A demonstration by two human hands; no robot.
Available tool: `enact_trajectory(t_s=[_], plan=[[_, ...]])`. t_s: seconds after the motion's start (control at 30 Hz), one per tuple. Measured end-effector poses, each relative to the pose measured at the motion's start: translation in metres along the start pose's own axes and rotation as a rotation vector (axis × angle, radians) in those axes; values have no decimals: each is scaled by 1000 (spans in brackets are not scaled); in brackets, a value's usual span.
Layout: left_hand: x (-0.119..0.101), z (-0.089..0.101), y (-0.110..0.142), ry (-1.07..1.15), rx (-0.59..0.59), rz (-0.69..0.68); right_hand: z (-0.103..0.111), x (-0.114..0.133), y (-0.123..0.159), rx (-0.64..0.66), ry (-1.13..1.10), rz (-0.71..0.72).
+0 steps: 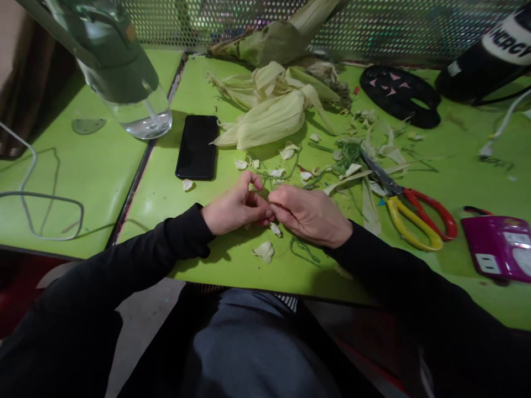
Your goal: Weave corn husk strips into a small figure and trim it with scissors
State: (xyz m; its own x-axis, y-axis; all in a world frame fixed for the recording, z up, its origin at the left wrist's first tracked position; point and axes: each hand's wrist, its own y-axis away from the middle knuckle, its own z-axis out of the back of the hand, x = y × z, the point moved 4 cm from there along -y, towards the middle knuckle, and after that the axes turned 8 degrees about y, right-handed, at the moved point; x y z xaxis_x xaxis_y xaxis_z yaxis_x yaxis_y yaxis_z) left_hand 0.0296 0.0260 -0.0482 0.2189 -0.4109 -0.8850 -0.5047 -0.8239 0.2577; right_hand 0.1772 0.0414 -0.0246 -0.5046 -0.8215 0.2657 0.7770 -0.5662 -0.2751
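My left hand (236, 207) and my right hand (313, 215) meet over the green table (232, 265), thumbs and fingertips pinched close together. Whatever lies between them is too small and too covered to make out. Pale petal-like scraps (264, 251) are scattered around both hands. A thin green string (305, 251) curls on the table below my right hand. Beyond the hands, a tangle of green string (350, 152) touches the blades of scissors (415, 213) with one red and one yellow handle. Dry corn husks (271, 121) are piled farther back.
A black phone (197, 146) and a water bottle (133, 83) are to the left, near a table seam. A white cable (29, 182) loops at far left. Rightward are a black palette-shaped object (398, 97), a black bottle (485, 61) and a purple packet (498, 246).
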Motion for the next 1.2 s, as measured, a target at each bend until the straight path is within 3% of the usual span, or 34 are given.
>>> enact_trajectory(t_s=[0.17,0.3,0.4,0.9,1.2], plan=[[-2,-4,4,-40,20,-62,-2,-3,0,-16,-127,-143],[1,-2,3,5,31,-40,4,-1,-1,-78,-195,-92],[2,-1,2,20,11,-31,5,0,-1,-46,-272,-50],[3,-2,3,34,10,-31,4,-2,-1,22,-327,-117],[-2,-6,6,-113,-5,-88,6,1,1,47,-288,-358]])
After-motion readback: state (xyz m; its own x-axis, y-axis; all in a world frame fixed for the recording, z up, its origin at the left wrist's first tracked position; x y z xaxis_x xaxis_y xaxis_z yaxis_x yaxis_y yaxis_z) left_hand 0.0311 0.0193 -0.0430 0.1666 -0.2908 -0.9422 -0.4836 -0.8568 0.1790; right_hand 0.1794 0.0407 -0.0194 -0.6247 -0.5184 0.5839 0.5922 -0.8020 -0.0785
